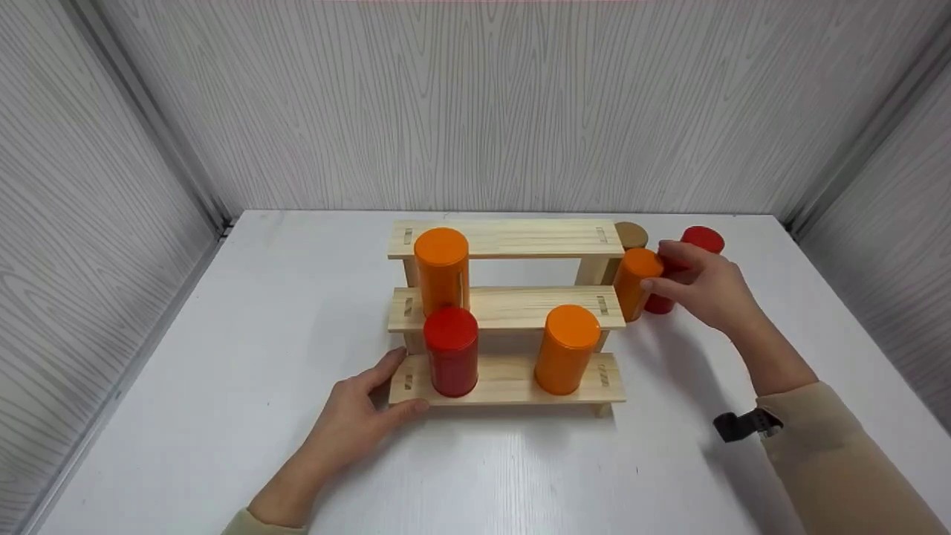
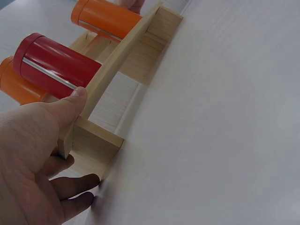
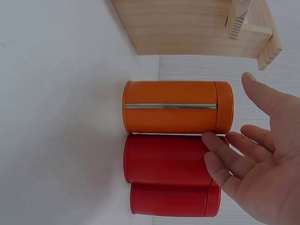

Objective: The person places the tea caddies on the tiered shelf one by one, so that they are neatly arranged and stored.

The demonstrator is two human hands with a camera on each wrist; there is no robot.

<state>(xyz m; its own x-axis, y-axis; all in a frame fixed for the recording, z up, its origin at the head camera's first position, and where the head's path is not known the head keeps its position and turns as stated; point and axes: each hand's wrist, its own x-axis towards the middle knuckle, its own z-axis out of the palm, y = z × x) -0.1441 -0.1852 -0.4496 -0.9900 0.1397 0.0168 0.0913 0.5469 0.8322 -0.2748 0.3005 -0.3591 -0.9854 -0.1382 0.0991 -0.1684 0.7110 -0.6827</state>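
Note:
My left hand (image 1: pixel 356 416) grips the left end of the lowest step of a three-tier wooden rack (image 1: pixel 505 379). In the left wrist view, its thumb lies on the step's edge beside a red canister (image 2: pixel 58 65). To the right of the rack, my right hand (image 1: pixel 706 290) reaches over the top of an upright orange canister (image 3: pixel 171 117). Its thumb stands apart from the lid, and its fingertips are at the seam between that canister and a red canister (image 3: pixel 166 159). A second red canister (image 3: pixel 168 200) stands alongside.
On the rack stand an orange canister (image 1: pixel 442 267) at the middle tier's left, the red one at the lowest tier's left and another orange canister (image 1: pixel 568 349) at its right. A brown lid (image 1: pixel 631 235) shows behind the rack's right end. Patterned panels (image 1: pixel 490 104) enclose the white table (image 1: pixel 223 401).

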